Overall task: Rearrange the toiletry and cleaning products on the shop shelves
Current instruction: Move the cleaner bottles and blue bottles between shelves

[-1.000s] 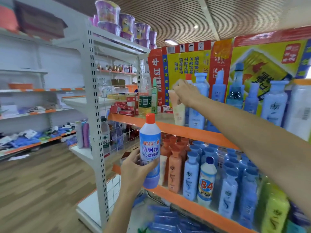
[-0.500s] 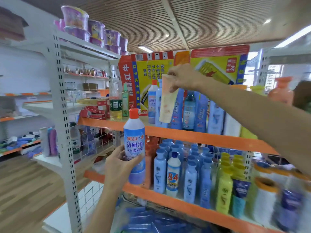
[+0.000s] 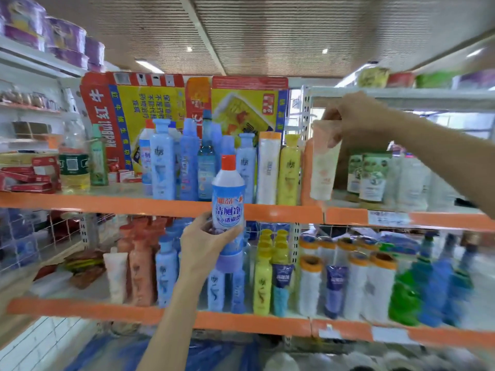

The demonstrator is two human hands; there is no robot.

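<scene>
Up front, the left hand grips a white-and-blue toilet cleaner bottle with an orange cap, fingers wrapped round its lower body, holding it upright in front of the orange edge of the upper shelf. Further right, the right hand pinches the top of a pale cream tube between curled fingers and thumb; the tube hangs down, its lower end just above the upper shelf near the joint between the two shelf bays. Behind the bottle stand blue shampoo bottles, a white bottle with an orange cap and a yellow bottle, all on the upper shelf, with a red and yellow carton propped behind them. On the lower shelf are rows of orange, blue, yellow and white bottles, and green containers towards its right end; that side is blurred.
</scene>
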